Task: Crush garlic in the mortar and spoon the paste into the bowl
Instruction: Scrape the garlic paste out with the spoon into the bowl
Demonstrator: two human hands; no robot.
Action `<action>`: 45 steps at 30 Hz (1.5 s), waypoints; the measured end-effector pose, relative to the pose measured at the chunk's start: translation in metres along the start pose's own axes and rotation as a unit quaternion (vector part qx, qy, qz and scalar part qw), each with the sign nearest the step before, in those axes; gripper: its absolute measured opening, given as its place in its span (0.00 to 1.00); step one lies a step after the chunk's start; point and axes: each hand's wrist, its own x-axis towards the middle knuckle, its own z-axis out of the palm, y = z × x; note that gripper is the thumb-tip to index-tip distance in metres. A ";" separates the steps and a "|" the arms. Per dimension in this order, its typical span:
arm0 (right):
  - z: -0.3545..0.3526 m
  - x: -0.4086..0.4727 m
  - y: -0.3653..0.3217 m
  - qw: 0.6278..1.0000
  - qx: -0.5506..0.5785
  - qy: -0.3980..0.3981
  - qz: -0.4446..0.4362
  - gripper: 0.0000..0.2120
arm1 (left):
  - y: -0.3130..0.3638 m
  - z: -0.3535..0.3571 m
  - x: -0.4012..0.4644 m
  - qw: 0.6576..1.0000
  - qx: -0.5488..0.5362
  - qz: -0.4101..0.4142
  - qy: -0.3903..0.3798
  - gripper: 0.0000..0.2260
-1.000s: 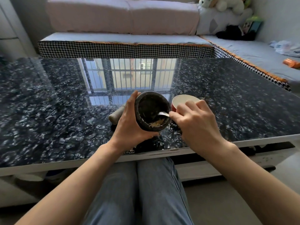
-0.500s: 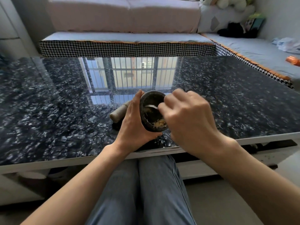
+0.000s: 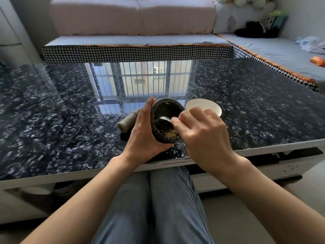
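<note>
A dark stone mortar (image 3: 163,110) is tilted toward me above the table's near edge, with my left hand (image 3: 142,136) gripping its left side and base. Pale crushed garlic paste (image 3: 170,133) lies at its lower inner wall. My right hand (image 3: 204,132) pinches a white spoon (image 3: 165,118) whose bowl is inside the mortar, above the paste. A bowl (image 3: 204,105), white inside, stands on the table just behind my right hand, which partly hides it. The pale pestle (image 3: 128,120) lies on the table left of the mortar, partly behind my left hand.
The glossy black speckled table (image 3: 61,120) reflects a barred window. Its white front edge (image 3: 263,148) runs just above my knees. A houndstooth-edged sofa (image 3: 137,50) stands behind the table and continues along the right side.
My right hand swung left across the bowl and back to the right, uncovering it. The spoon moved from low in the mortar to its upper left wall. The mortar stays tilted in my left hand.
</note>
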 end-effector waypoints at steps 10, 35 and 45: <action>-0.010 0.022 0.005 0.974 0.081 -0.089 0.190 0.06 | 0.001 0.002 -0.002 1.000 0.001 0.006 0.008 0.49; -0.018 0.014 0.002 0.996 -0.008 -0.059 -0.060 0.13 | 0.005 0.004 -0.004 1.000 0.011 0.001 0.029 0.51; 0.004 0.004 0.011 0.998 0.011 -0.049 0.037 0.16 | -0.002 0.000 -0.005 0.999 0.000 0.031 0.006 0.48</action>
